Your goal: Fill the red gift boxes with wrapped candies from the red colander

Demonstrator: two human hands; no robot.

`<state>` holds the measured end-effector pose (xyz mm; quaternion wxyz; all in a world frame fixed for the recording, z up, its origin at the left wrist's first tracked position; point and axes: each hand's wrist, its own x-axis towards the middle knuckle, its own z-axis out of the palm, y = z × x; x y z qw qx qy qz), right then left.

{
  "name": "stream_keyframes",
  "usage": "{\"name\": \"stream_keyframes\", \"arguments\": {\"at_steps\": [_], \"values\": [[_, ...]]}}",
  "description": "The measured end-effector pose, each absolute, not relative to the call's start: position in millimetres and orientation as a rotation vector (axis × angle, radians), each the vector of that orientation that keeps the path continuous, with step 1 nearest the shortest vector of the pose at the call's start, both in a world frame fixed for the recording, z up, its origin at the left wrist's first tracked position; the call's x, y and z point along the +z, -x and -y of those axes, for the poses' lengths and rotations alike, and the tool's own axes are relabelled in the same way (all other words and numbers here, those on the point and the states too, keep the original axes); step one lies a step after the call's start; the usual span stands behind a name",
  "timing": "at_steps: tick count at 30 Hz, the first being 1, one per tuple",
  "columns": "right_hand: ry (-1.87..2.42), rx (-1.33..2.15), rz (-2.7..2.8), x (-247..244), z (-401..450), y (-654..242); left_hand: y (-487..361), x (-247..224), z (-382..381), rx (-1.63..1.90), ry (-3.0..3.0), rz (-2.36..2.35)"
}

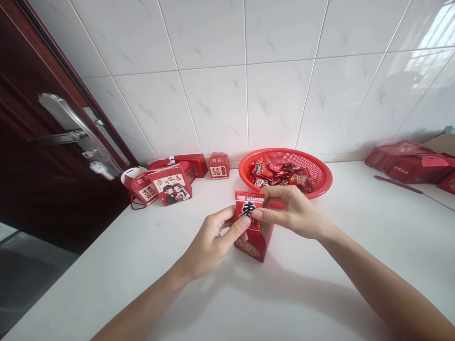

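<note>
Between my two hands is a small red candy packet [245, 203] with a large black character on its front. My left hand [216, 239] pinches its lower left side, thumb across the front. From the right, my right hand [289, 213] grips the same packet with thumb and index finger. Just below and behind the packet stands a red gift box [253, 246] with a gold print; its top looks open, though the packet and fingers hide much of it. Behind my right hand sits a red plastic basket [322, 182] that holds several wrapped candies [277, 174].
Several red gift boxes [172, 187] are grouped at the left rear, and a small one [218, 166] stands by the tiled wall. More red boxes [408, 161] lie at the right rear beside a dark red strip [398, 183]. A door with a metal handle [78, 135] borders the table's left.
</note>
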<state>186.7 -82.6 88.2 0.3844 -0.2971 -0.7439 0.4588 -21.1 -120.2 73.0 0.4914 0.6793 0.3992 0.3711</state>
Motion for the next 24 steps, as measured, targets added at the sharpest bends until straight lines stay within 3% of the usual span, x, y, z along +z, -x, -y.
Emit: {"name": "stream_keyframes", "arguments": {"at_steps": [24], "values": [[0.811,1.127,1.927,91,84,-188,12,57,123,0.982,-1.519,-0.895]]}}
